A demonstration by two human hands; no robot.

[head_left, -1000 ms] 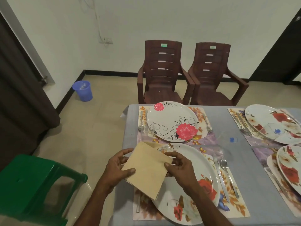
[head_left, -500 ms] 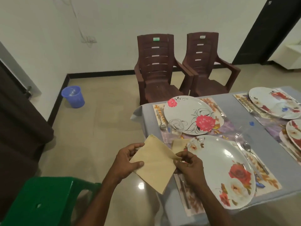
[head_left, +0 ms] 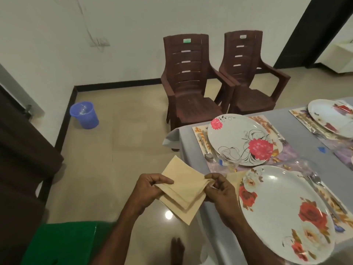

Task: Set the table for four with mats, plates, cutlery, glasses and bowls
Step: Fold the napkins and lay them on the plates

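Two hands pinch folded napkins off the table edge: left hand, right hand | beyond the grip, plates, mats, cutlery, a glass laid | bowls unseen, probably left.

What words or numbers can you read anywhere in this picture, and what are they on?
None can be read.
Green sticker on the left chair: too blurred to read.
Pale sticker on the right chair: too blurred to read.
Plates, napkins and bucket: no writing shows, only flower patterns on the plates.
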